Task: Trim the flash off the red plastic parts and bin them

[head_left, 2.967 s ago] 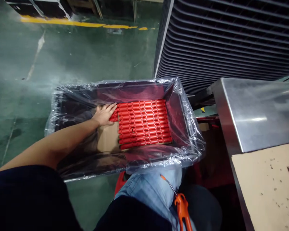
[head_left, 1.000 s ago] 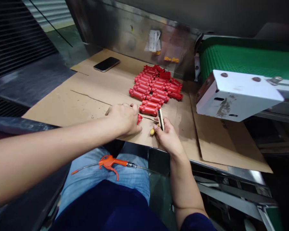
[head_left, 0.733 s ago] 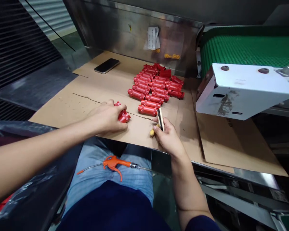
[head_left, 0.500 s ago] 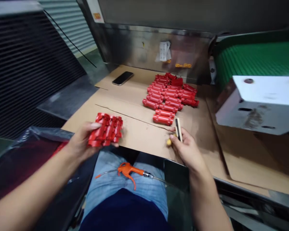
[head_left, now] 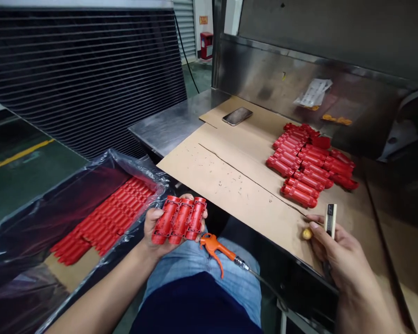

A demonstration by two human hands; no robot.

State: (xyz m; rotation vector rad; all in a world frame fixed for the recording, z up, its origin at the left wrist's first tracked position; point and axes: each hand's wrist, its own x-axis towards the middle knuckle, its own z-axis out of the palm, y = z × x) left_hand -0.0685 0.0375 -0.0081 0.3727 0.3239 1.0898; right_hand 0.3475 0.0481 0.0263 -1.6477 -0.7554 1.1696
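Note:
My left hand (head_left: 167, 232) is closed around several red ribbed plastic cylinder parts (head_left: 179, 220), three of them visible side by side above my lap. Between the fingers and thumb of my right hand (head_left: 339, 248) is a flat cream-and-black tool (head_left: 330, 220), standing nearly upright; its kind I cannot make out. A yellow rounded tip (head_left: 307, 233) shows at the same hand's fingers, partly hidden. Across my thighs lies an orange air blow gun (head_left: 216, 248), just right of the left hand.
Red parts (head_left: 301, 191) lie in a pile on the cardboard (head_left: 230, 185) at the right, with small debris nearby. A phone (head_left: 237, 116) lies farther back. At the left, a plastic-lined box (head_left: 107, 160) holds rows of red parts. Behind it stands a black ribbed panel (head_left: 90, 69).
The view has swung left, bringing the lined box into sight. My left hand has carried the red parts off the cardboard's edge toward the box. My right hand keeps its tool.

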